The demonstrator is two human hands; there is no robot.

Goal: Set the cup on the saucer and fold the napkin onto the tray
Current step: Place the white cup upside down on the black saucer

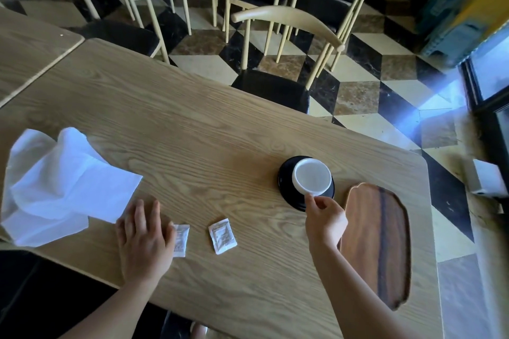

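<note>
A white cup (311,177) stands on a black saucer (286,173) right of the table's middle. My right hand (325,217) pinches the cup's near rim or handle between thumb and fingers. A rumpled white napkin (60,187) lies unfolded at the table's left edge. My left hand (144,239) rests flat on the table, fingers spread, just right of the napkin and partly over a small white packet (181,239). A dark wooden tray (377,242) lies empty at the right, beside my right forearm.
A second white packet (222,235) lies between my hands. The light wooden table (206,132) ends close behind the tray on the right. Chairs (281,63) stand along its far side over a chequered floor. Another table (27,47) adjoins at the far left.
</note>
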